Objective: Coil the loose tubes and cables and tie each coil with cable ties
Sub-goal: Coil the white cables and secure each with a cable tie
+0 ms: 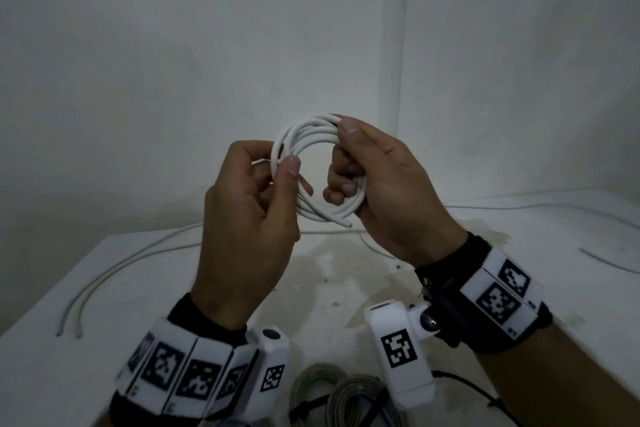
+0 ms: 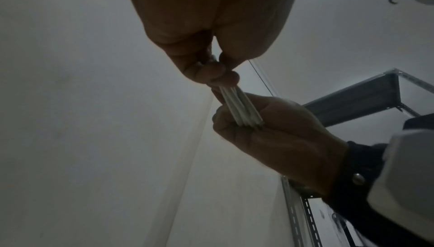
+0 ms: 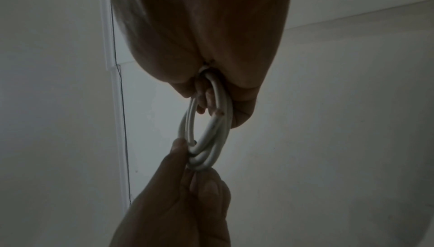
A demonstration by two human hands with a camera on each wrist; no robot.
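A small coil of white cable [image 1: 311,135] is held up in the air between both hands, above the white table [image 1: 145,288]. My right hand [image 1: 363,177] grips the coil's right side, fingers curled through the ring and thumb on top. My left hand [image 1: 263,184] pinches the coil's left side between thumb and fingers. A cut cable end [image 1: 348,224] pokes out at the bottom of the coil. In the right wrist view the coil [image 3: 209,130] shows as a narrow oval between the two hands. In the left wrist view its strands [image 2: 239,108] run from my left fingers into my right hand.
Loose white cables [image 1: 104,277] lie on the table at the left, and more [image 1: 540,206] at the back right. Grey coiled cables [image 1: 332,392] with black ties sit at the near edge. A white wall rises close behind. A metal shelf frame [image 2: 352,100] shows in the left wrist view.
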